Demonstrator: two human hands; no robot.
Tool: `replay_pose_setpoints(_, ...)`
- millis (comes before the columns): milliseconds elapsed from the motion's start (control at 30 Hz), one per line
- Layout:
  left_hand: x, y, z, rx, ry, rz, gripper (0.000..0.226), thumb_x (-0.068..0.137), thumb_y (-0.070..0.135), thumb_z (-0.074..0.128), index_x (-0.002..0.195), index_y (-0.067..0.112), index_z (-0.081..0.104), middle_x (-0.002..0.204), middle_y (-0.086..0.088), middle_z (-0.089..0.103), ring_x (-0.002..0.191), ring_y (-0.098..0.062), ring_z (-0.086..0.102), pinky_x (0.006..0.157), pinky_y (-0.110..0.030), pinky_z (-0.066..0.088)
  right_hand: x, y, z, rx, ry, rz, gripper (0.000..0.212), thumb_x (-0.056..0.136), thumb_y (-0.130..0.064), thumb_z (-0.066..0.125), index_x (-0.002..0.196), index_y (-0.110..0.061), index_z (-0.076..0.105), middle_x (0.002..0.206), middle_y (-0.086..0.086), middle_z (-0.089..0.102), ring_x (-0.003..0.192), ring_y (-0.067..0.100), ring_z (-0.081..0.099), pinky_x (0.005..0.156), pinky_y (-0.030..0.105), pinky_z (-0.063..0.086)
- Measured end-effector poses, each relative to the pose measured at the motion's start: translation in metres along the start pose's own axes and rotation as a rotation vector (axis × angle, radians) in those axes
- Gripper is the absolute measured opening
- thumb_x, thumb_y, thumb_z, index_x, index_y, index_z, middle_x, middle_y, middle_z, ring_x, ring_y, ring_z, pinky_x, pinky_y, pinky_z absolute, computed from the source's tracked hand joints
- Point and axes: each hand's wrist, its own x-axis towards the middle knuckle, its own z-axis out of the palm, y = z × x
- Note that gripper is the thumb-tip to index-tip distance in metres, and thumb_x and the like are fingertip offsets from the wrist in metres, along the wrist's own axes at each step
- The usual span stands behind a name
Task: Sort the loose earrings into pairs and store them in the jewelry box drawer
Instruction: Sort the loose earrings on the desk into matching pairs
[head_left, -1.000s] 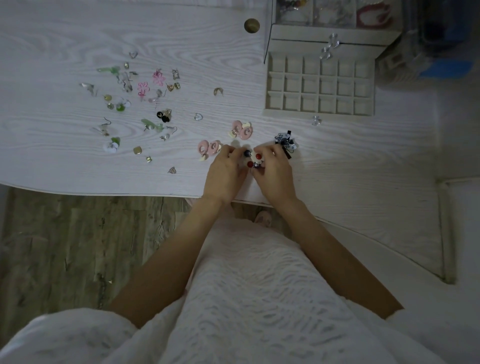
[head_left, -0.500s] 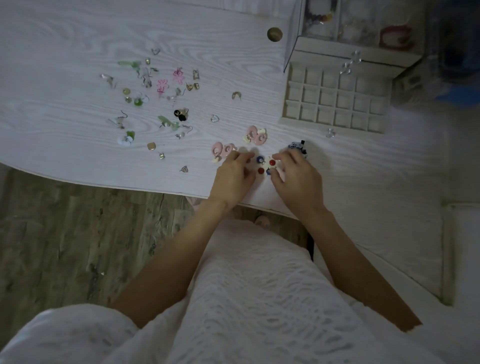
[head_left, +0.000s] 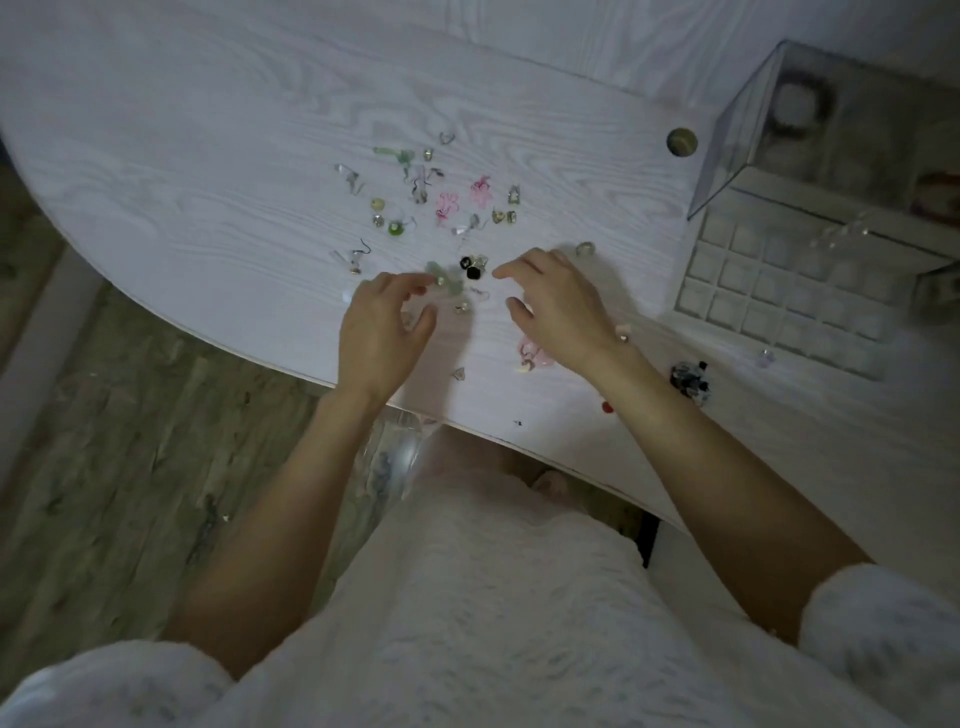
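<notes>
Both your hands hover over the near edge of the loose earring scatter on the white worktop (head_left: 208, 171). Your left hand (head_left: 382, 327) is half curled, fingers apart and holding nothing, its fingertips just short of the pale green earring (head_left: 441, 278). Your right hand (head_left: 558, 299) is likewise spread and empty, forefinger pointing left toward the black earring (head_left: 470, 267).

The relation that matters: the green piece lies directly ahead of your left fingertips, with the black one just to its right, between the two hands. The left hand is nearer the green one and the right is nearer the black.

The open jewelry box drawer (head_left: 779, 296) sits well apart to the right, its cells apparently empty, though the blur makes that uncertain. The pink earrings (head_left: 532, 356) lie under your right wrist, likely already matched.
</notes>
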Motion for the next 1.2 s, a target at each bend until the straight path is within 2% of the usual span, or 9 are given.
replay_pose_setpoints(167,0.034,-0.013,0.012,0.067,-0.070,-0.001,0.036,0.084,0.019,0.062,0.119,0.012,0.058,0.116,-0.012,0.058,0.107,-0.030,0.051,0.086,-0.028,0.036,0.042,-0.013,0.027,-0.010,-0.001,0.077,0.029,0.089,-0.014,0.058,0.117,-0.009,0.057,0.115,0.010,0.058,0.106,0.027,0.050,0.084,0.038,0.047)
replay_pose_setpoints(333,0.059,-0.005,0.024,0.102,-0.149,0.084,0.035,0.083,0.017,0.062,0.117,0.014,0.060,0.114,-0.012,0.060,0.105,-0.032,0.048,0.087,-0.032,0.036,0.056,-0.011,0.034,0.047,0.011,0.170,0.029,0.088,-0.010,0.059,0.116,-0.011,0.057,0.112,0.007,0.060,0.099,0.022,0.057,0.080,0.035,0.050)
replay_pose_setpoints(467,0.072,0.002,0.032,0.151,-0.180,0.122,0.025,0.085,0.013,0.058,0.109,0.013,0.065,0.105,-0.014,0.063,0.096,-0.034,0.053,0.076,-0.036,0.039,0.056,-0.003,0.032,0.090,0.032,0.222,0.024,0.086,-0.003,0.057,0.110,-0.009,0.061,0.106,0.008,0.062,0.092,0.022,0.060,0.078,0.036,0.051)
replay_pose_setpoints(567,0.078,0.000,0.031,0.167,-0.151,0.111,0.019,0.083,0.010,0.056,0.095,0.013,0.070,0.088,-0.015,0.065,0.081,-0.034,0.059,0.066,-0.038,0.043,0.054,0.007,0.028,0.107,0.084,0.288,0.027,0.086,0.003,0.052,0.109,-0.006,0.062,0.108,0.010,0.061,0.093,0.022,0.060,0.078,0.031,0.050)
replay_pose_setpoints(633,0.080,-0.006,0.028,0.159,-0.126,0.094,0.019,0.084,0.010,0.054,0.093,0.013,0.071,0.085,-0.014,0.065,0.079,-0.033,0.059,0.064,-0.035,0.043,0.054,0.010,0.024,0.134,0.099,0.300,0.029,0.085,0.004,0.052,0.111,-0.005,0.061,0.111,0.010,0.059,0.096,0.022,0.059,0.081,0.029,0.049)
replay_pose_setpoints(800,0.077,-0.029,0.016,0.121,-0.177,0.063,0.020,0.087,0.019,0.058,0.105,0.017,0.067,0.098,-0.008,0.063,0.094,-0.027,0.055,0.070,-0.030,0.041,0.053,0.002,0.028,0.152,0.061,0.154,0.029,0.084,-0.003,0.058,0.113,-0.008,0.060,0.112,0.011,0.055,0.101,0.024,0.054,0.082,0.029,0.047)
replay_pose_setpoints(1000,0.070,-0.037,0.010,0.106,-0.210,0.102,0.027,0.086,0.023,0.062,0.111,0.014,0.063,0.104,-0.009,0.063,0.098,-0.029,0.055,0.075,-0.030,0.039,0.060,0.002,0.035,0.177,0.023,0.194,0.014,0.085,-0.002,0.059,0.095,-0.007,0.066,0.097,0.008,0.062,0.083,0.022,0.061,0.076,0.039,0.054)
replay_pose_setpoints(1133,0.063,-0.028,0.013,0.086,-0.135,0.103,0.028,0.084,0.015,0.062,0.113,0.014,0.062,0.112,-0.010,0.061,0.104,-0.030,0.053,0.079,-0.029,0.038,0.056,0.005,0.027,0.278,0.022,0.227,0.018,0.084,-0.004,0.062,0.101,-0.008,0.065,0.098,0.008,0.065,0.085,0.014,0.061,0.081,0.032,0.054)
replay_pose_setpoints(1200,0.063,-0.018,0.017,0.082,-0.096,0.139,0.027,0.083,0.016,0.060,0.110,0.013,0.063,0.109,-0.010,0.062,0.100,-0.030,0.052,0.078,-0.027,0.037,0.056,0.012,0.019,0.310,0.066,0.259,0.019,0.084,-0.003,0.062,0.102,-0.009,0.066,0.098,0.008,0.066,0.082,0.010,0.058,0.079,0.026,0.053)
